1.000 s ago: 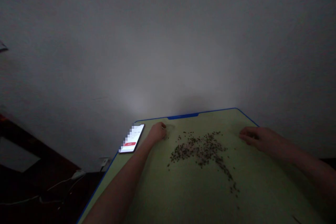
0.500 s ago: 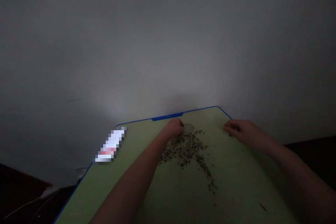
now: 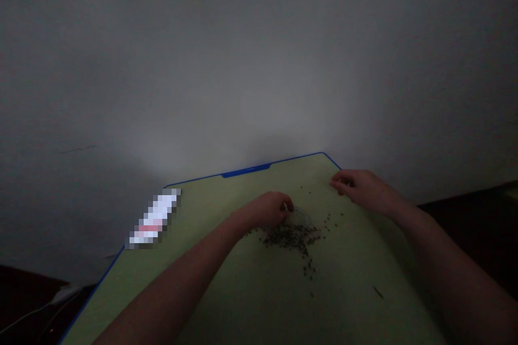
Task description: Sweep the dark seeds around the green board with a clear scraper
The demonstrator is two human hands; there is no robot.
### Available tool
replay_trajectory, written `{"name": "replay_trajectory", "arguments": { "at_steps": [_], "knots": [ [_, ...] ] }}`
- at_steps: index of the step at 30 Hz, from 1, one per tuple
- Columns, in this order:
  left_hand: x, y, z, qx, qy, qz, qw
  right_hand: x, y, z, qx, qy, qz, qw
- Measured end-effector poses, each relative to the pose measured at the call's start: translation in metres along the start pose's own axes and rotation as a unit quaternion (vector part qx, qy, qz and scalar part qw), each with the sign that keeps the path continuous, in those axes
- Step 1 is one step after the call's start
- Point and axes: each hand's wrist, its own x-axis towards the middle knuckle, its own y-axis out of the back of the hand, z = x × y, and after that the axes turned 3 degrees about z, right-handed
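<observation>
My left hand point(image 3: 275, 210) is closed at the far edge of a pile of small dark and pale grains, perhaps beans or seeds point(image 3: 293, 237). Its fingers grip a clear round-rimmed object point(image 3: 302, 216), whose faint curved edge shows beside the fingertips. The lower part of that object is hard to make out among the grains. Above the right side of the green tabletop point(image 3: 259, 302), my right hand point(image 3: 356, 186) is curled with thumb and fingertips together. Whatever it may hold is hidden or too small to name.
A blurred-out bright rectangle, perhaps a phone point(image 3: 154, 218), lies at the table's left edge. A thin dark sliver point(image 3: 377, 292) rests at the near right. Blue trim point(image 3: 246, 171) edges the table against a grey wall point(image 3: 259, 64). Pale cables point(image 3: 38, 310) run at lower left.
My left hand and the clear object have moved nearer and slightly right over the table, into the grains, which are now bunched closer. A few grains show behind. My right hand stays about where it was.
</observation>
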Motion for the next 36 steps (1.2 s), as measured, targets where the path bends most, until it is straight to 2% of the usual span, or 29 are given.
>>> {"name": "replay_trajectory", "arguments": {
  "at_steps": [3, 6, 8, 10, 12, 15, 17, 19, 21, 24, 28, 30, 33, 36],
  "knots": [
    [-0.015, 0.005, -0.004, -0.009, 0.005, 0.004, 1.000, 0.000, 0.000, 0.003, 0.005, 0.005, -0.001, 1.000],
    [-0.027, 0.011, -0.005, -0.015, 0.004, 0.035, 0.999, 0.000, -0.001, 0.002, 0.015, 0.007, 0.004, 1.000],
    [-0.033, 0.015, -0.003, -0.010, -0.001, 0.062, 0.998, -0.001, -0.004, -0.007, 0.049, 0.006, 0.021, 0.999],
    [-0.038, 0.019, 0.002, 0.004, -0.004, 0.092, 0.996, -0.003, -0.009, -0.027, 0.104, 0.017, 0.030, 0.994],
    [-0.043, 0.021, 0.008, 0.020, -0.004, 0.124, 0.992, -0.006, -0.015, -0.054, 0.136, 0.062, 0.005, 0.989],
    [-0.050, 0.022, 0.015, 0.027, -0.002, 0.162, 0.986, -0.009, -0.022, -0.097, 0.119, 0.159, -0.023, 0.980],
    [-0.056, 0.023, 0.018, 0.017, -0.007, 0.188, 0.982, -0.008, -0.022, -0.117, 0.088, 0.180, -0.041, 0.979],
    [-0.062, 0.025, 0.018, 0.000, -0.010, 0.219, 0.976, -0.005, -0.016, -0.125, 0.046, 0.184, -0.057, 0.980],
    [-0.073, 0.029, 0.011, -0.017, -0.004, 0.260, 0.965, -0.001, -0.008, -0.119, 0.008, 0.178, -0.054, 0.982],
    [-0.096, 0.033, -0.017, -0.032, 0.020, 0.305, 0.952, 0.001, 0.006, -0.080, 0.003, 0.101, -0.030, 0.994],
    [-0.132, 0.027, -0.076, -0.034, 0.091, 0.279, 0.955, -0.015, 0.015, -0.005, 0.069, -0.075, -0.052, 0.993],
    [-0.144, 0.021, -0.100, -0.049, 0.115, 0.269, 0.955, -0.026, 0.015, 0.022, 0.073, -0.105, -0.044, 0.991],
    [-0.154, 0.014, -0.114, -0.077, 0.141, 0.263, 0.951, -0.029, 0.015, 0.034, 0.050, -0.096, -0.034, 0.994],
    [-0.158, 0.013, -0.112, -0.089, 0.159, 0.261, 0.948, -0.006, 0.015, 0.020, 0.018, -0.062, -0.024, 0.998]
  ]
}}
